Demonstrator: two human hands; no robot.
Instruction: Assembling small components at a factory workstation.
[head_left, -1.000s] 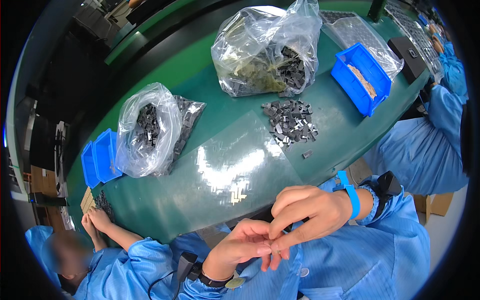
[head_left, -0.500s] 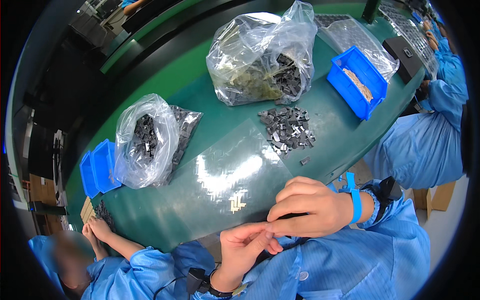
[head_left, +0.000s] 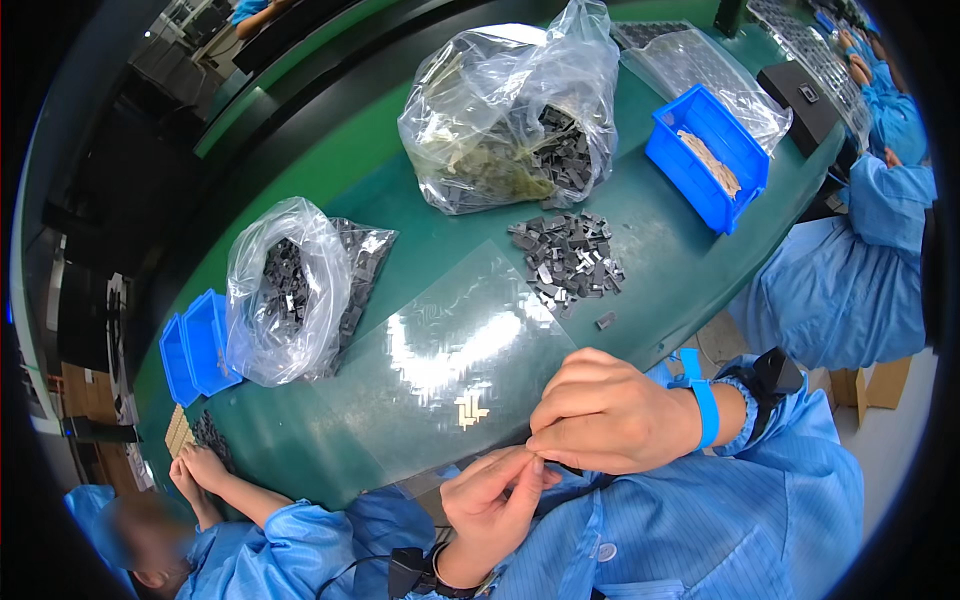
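My left hand (head_left: 492,500) and my right hand (head_left: 612,418) meet fingertip to fingertip just off the near edge of the table. Both are closed in a pinch. Whatever lies between the fingertips is too small and covered to make out; a dark sliver shows beneath my right fingers. Just beyond my hands, a few small pale-yellow strips (head_left: 468,411) lie on a clear plastic sheet (head_left: 440,350). Farther off, a loose pile of small black plastic parts (head_left: 575,258) is spread on the green table (head_left: 650,290).
A large clear bag (head_left: 470,130) of black parts stands at the back, a smaller open bag (head_left: 335,290) at left. Blue bins (head_left: 205,345) sit far left; another blue bin (head_left: 715,190) with tan pieces stands right. A co-worker's hands (head_left: 198,470) work at lower left.
My hands stay pinched together, and my right fingers have tipped slightly downward over the left fingertips. The view has shifted a little; the table things stay in place.
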